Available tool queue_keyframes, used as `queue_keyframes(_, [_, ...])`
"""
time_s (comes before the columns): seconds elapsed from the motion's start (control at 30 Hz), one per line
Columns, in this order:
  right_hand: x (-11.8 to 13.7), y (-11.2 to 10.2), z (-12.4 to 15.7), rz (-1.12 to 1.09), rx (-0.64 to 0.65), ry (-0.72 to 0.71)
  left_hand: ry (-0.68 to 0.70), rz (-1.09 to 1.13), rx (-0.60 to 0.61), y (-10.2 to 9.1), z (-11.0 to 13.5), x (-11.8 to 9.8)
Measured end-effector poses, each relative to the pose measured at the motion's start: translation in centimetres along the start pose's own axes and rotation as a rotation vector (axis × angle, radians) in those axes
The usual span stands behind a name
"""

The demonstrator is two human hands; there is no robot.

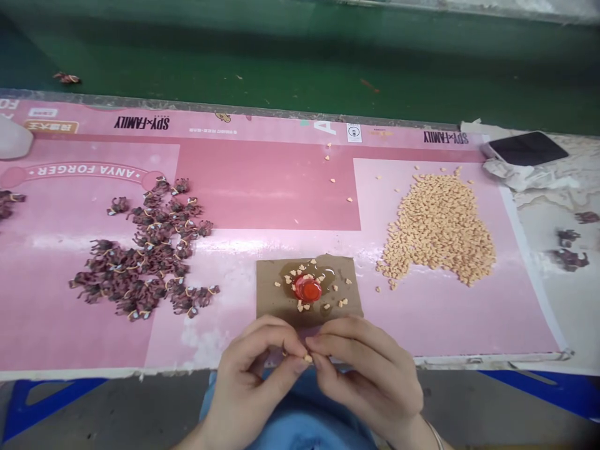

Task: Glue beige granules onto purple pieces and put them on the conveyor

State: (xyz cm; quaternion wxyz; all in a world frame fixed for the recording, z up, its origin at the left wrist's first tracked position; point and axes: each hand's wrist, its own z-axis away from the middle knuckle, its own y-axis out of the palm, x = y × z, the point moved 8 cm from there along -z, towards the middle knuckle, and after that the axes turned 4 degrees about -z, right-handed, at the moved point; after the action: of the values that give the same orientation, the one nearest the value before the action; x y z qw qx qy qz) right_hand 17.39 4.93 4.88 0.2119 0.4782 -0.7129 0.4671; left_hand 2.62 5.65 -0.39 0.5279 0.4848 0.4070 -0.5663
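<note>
Left hand (pixel 255 369), right of the heap of dark figures (pixel 150 287): thumb and forefinger pinching a small tan piece (pixel 308 358) by the near edge of the pink table (pixel 469 325). Light fingertip hold suits so tiny a part. Beyond, brown card (pixel 268 303) with red cap (pixel 308 289) amid a wet patch; fingertips best kept dry. Right hand (pixel 375 375): tips drawn up close to the piece; whether gripping, cannot tell. Steady wrists advisable. Farther right, heap of tan pieces (pixel 440 228).

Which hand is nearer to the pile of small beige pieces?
Right. The right hand is front-left of the beige pile; the left hand is farther left.
</note>
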Motion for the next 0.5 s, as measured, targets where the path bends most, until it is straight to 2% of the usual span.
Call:
queue_keyframes(0.17, [0.1, 0.0, 0.0, -0.024, -0.008, 0.007, 0.160, -0.138, -0.046, -0.3, 0.2, -1.4])
queue_keyframes(0.37, [0.2, -0.1, 0.4, 0.064, 0.004, 0.007, 0.201, -0.179, -0.026, -0.5, 0.1, -1.5])
queue_keyframes(0.5, [-0.9, -1.2, 0.2, 0.235, -0.061, -0.025, 0.224, -0.157, -0.084, -1.5, 0.5, -1.0])
